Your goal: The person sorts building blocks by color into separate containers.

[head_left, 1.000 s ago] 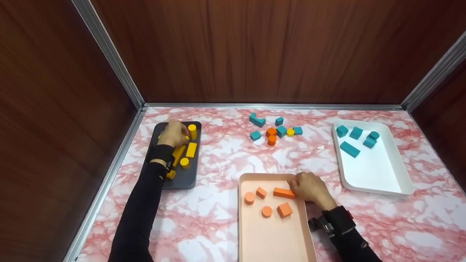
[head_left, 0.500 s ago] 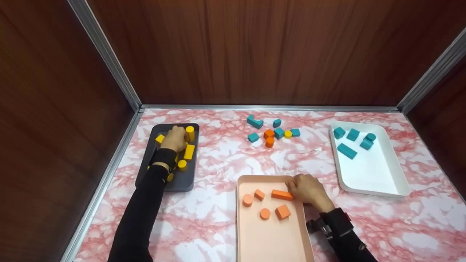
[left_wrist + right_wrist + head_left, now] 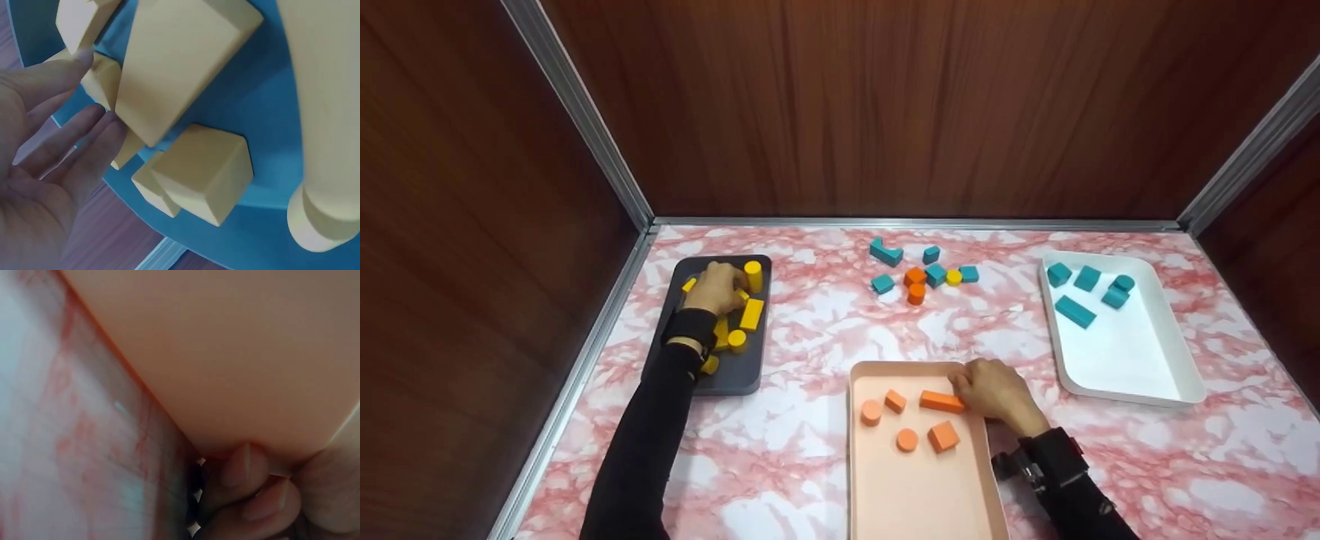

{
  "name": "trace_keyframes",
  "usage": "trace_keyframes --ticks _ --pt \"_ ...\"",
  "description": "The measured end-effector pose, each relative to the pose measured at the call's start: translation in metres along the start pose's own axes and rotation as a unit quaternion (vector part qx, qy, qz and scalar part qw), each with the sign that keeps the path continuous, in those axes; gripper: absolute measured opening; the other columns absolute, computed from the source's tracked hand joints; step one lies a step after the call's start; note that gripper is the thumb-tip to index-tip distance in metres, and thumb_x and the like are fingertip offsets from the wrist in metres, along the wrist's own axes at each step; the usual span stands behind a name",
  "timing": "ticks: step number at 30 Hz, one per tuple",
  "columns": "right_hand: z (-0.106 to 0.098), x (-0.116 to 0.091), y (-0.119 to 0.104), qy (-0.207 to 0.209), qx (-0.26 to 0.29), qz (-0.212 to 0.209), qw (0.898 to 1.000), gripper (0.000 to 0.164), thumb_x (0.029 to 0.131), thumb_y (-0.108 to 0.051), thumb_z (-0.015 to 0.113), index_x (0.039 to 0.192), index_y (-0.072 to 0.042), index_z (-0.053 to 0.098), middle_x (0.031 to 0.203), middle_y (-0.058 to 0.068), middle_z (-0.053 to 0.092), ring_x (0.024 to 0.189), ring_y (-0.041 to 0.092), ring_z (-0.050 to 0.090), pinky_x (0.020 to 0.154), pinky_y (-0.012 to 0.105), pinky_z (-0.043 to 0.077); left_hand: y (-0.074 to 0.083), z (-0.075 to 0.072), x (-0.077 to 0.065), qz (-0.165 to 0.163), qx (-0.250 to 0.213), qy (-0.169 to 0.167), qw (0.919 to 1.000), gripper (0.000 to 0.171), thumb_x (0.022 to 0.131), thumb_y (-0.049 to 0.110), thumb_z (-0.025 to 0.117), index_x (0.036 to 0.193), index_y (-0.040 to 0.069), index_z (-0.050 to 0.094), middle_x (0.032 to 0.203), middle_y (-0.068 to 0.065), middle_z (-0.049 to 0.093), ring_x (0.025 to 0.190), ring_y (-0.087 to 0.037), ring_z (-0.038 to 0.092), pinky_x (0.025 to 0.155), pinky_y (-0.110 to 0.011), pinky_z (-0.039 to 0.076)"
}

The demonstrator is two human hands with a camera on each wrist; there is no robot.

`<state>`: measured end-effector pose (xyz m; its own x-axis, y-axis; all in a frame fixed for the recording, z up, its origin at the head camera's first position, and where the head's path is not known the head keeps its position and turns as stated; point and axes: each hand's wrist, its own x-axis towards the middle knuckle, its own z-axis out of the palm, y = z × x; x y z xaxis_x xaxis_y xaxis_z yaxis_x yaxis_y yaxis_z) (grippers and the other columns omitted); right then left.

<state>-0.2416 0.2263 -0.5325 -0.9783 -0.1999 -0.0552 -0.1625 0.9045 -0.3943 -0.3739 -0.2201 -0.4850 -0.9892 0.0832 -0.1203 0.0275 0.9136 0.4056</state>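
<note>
My left hand (image 3: 715, 288) is over the dark grey tray (image 3: 660, 352) at the left, among several yellow blocks. In the left wrist view its fingers (image 3: 93, 152) are fairly straight and spread from the thumb. A small yellow block (image 3: 104, 79) lies between thumb and fingertips, not gripped. A larger yellow block (image 3: 180, 62) is beside the fingertips. My right hand (image 3: 994, 390) grips the far right corner of the peach tray (image 3: 922, 502), fingers curled against its outer wall in the right wrist view. Several orange blocks, among them a long bar (image 3: 942, 402), lie in that tray.
A white tray (image 3: 1140, 360) with several teal blocks (image 3: 1075, 311) stands at the right. Mid-table at the back are loose pieces: teal blocks (image 3: 886, 253), two orange ones (image 3: 916, 293) and a yellow cylinder (image 3: 953, 277). Wooden panels (image 3: 885, 112) enclose the table.
My left hand has shifted slightly within the dark tray, covering and uncovering different yellow blocks. My right hand stays at the peach tray's corner. The head view has tilted a little.
</note>
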Motion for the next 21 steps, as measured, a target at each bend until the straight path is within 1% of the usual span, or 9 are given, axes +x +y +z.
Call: trace_keyframes --ticks 3,6,8,11,13,17,18,21 --pt "-0.001 0.000 0.001 0.001 -0.003 0.000 1.000 0.037 0.091 -0.027 0.054 0.056 -0.015 0.050 0.054 0.000 0.045 0.049 0.016 0.044 0.048 0.030 0.034 0.002 -0.005 -0.002 -0.017 -0.017 -0.004 0.9997 0.033 0.078 0.009 0.071 0.111 0.007 0.067 0.113 -0.014 0.060 0.092 -0.027 0.057 0.080 -0.039 0.049" --pt "-0.001 0.000 0.002 0.001 -0.003 0.000 1.000 0.037 0.091 -0.027 0.054 0.056 -0.014 0.049 0.053 0.000 0.044 0.048 0.016 0.043 0.048 0.029 0.033 0.007 -0.008 -0.004 -0.042 -0.030 -0.005 0.9987 0.039 0.082 0.014 0.069 0.120 0.011 0.062 0.122 -0.013 0.058 0.092 -0.026 0.059 0.080 -0.040 0.049" --pt "-0.001 -0.001 0.002 0.005 -0.003 0.000 1.000 0.037 0.090 -0.026 0.055 0.056 -0.014 0.049 0.053 0.000 0.043 0.048 0.017 0.043 0.048 0.029 0.033 0.010 -0.010 -0.005 -0.042 -0.033 0.011 0.9985 0.043 0.083 0.017 0.069 0.125 0.012 0.059 0.127 -0.012 0.057 0.098 -0.026 0.058 0.084 -0.041 0.049" --pt "-0.001 -0.002 0.003 0.009 -0.005 0.001 1.000 0.035 0.089 -0.026 0.055 0.057 -0.013 0.050 0.054 0.000 0.043 0.049 0.017 0.043 0.048 0.029 0.033 0.019 -0.013 -0.007 -0.024 -0.038 0.046 0.9979 0.051 0.085 0.020 0.067 0.133 0.013 0.052 0.133 -0.013 0.051 0.107 -0.027 0.054 0.093 -0.045 0.045" --pt "-0.001 -0.002 0.003 0.012 -0.006 0.001 1.000 0.034 0.089 -0.026 0.055 0.057 -0.013 0.050 0.055 0.001 0.044 0.050 0.017 0.043 0.048 0.030 0.033 0.028 -0.015 -0.006 -0.005 -0.040 0.069 0.9968 0.055 0.084 0.023 0.068 0.135 0.016 0.049 0.134 -0.014 0.049 0.109 -0.027 0.053 0.097 -0.046 0.043" --pt "-0.001 -0.002 0.002 0.007 -0.005 0.005 1.000 0.033 0.090 -0.027 0.055 0.060 -0.012 0.052 0.056 0.002 0.045 0.051 0.018 0.044 0.049 0.030 0.033 0.053 -0.019 -0.005 0.021 -0.043 0.080 0.9956 0.060 0.084 0.029 0.067 0.139 0.022 0.044 0.138 -0.014 0.043 0.115 -0.028 0.050 0.099 -0.048 0.042" --pt "-0.001 -0.002 0.002 0.004 -0.004 0.007 1.000 0.033 0.090 -0.027 0.054 0.061 -0.012 0.053 0.057 0.002 0.045 0.051 0.018 0.044 0.050 0.030 0.034 0.060 -0.019 -0.005 0.033 -0.040 0.083 0.9952 0.061 0.083 0.031 0.068 0.139 0.022 0.045 0.139 -0.014 0.043 0.117 -0.029 0.049 0.099 -0.048 0.042" --pt "0.000 0.000 0.000 -0.001 -0.003 0.011 1.000 0.033 0.090 -0.028 0.054 0.062 -0.012 0.053 0.058 0.002 0.045 0.052 0.018 0.045 0.051 0.030 0.034 0.081 -0.017 -0.004 0.062 -0.026 0.080 0.9945 0.064 0.081 0.035 0.069 0.139 0.022 0.044 0.142 -0.015 0.041 0.128 -0.031 0.041 0.101 -0.048 0.040"
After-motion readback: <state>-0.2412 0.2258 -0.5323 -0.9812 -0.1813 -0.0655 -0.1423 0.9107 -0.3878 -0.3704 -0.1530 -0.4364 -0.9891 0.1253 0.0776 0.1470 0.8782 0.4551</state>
